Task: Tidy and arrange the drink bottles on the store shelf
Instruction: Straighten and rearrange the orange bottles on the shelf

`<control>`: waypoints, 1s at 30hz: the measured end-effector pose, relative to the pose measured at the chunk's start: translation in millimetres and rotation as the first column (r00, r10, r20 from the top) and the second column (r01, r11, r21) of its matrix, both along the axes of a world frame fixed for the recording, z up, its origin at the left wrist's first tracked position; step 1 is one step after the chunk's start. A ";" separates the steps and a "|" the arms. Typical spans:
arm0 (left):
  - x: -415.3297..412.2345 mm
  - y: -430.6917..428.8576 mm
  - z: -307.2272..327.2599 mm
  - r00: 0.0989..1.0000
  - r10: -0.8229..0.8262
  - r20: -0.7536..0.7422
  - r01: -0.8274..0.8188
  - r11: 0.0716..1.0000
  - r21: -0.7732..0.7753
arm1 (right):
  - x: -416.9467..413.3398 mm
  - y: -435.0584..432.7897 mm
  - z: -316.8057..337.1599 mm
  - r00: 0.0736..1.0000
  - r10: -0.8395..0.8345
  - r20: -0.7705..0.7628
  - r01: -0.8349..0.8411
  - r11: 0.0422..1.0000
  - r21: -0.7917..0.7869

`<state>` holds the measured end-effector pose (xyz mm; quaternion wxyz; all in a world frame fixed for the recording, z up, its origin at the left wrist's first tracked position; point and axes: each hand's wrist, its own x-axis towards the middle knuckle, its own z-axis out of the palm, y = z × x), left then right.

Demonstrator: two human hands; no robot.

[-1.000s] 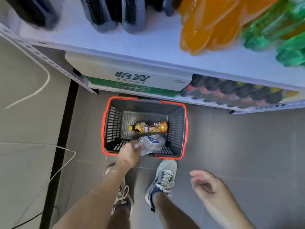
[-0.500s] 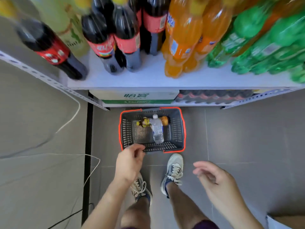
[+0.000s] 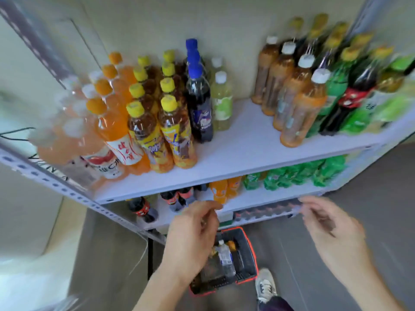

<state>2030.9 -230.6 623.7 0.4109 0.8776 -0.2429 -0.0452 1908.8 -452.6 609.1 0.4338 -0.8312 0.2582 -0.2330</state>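
Note:
A white store shelf (image 3: 238, 151) carries rows of drink bottles: orange soda (image 3: 112, 129) at the left, yellow-capped tea bottles (image 3: 175, 135), a dark blue-capped bottle (image 3: 199, 108), pale green ones (image 3: 222, 104), brown white-capped tea bottles (image 3: 298, 113) and green bottles at the right. My left hand (image 3: 190, 239) hovers in front of the lower shelf with loosely curled fingers, holding nothing. My right hand (image 3: 330, 225) is raised at the right, fingers relaxed and empty. Below my hands on the floor stands a dark basket with a red rim (image 3: 249, 250); a clear water bottle (image 3: 225, 257) and a yellow tea bottle lie in it.
The lower shelf (image 3: 247, 198) holds cola bottles, orange bottles and green bottles. A perforated metal upright (image 3: 67, 187) runs diagonally at the left. A white cable hangs by the shelf's foot. My shoe (image 3: 266, 286) stands on the grey floor next to the basket.
The view has swung up from the basket to the shelf. My left hand let go of the water bottle, which now lies in the basket, and both hands have risen toward the shelves.

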 end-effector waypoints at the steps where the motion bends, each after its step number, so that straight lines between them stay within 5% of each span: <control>1: 4.7 -10.8 15.6 0.999 -0.016 0.036 0.016 1.000 -0.012 | 5.8 -7.6 10.4 0.999 -0.008 0.036 0.009 1.000 -0.014; 5: 23.1 -61.6 60.6 0.983 -0.053 0.177 0.056 0.998 -0.012 | 38.3 -52.4 38.2 0.992 -0.002 0.123 0.006 0.999 -0.037; 14: 75.7 -227.5 99.3 0.945 -0.166 0.281 0.171 0.985 0.006 | 123.5 -156.0 67.8 0.992 0.120 -0.040 -0.114 0.985 0.127; 19: 106.7 -307.5 87.3 0.933 -0.235 0.271 0.197 0.967 0.160 | 151.2 -170.9 52.9 0.985 0.174 0.000 -0.173 0.976 0.133; 24: 110.5 -310.1 73.1 0.921 -0.198 0.336 0.142 0.972 0.185 | 149.2 -183.7 30.0 0.977 0.204 0.060 -0.211 0.966 0.148; 30: 97.0 -265.2 89.8 0.953 -0.050 0.300 0.007 0.990 0.144 | 130.9 -179.2 2.4 0.897 0.434 -0.083 -0.398 0.876 0.271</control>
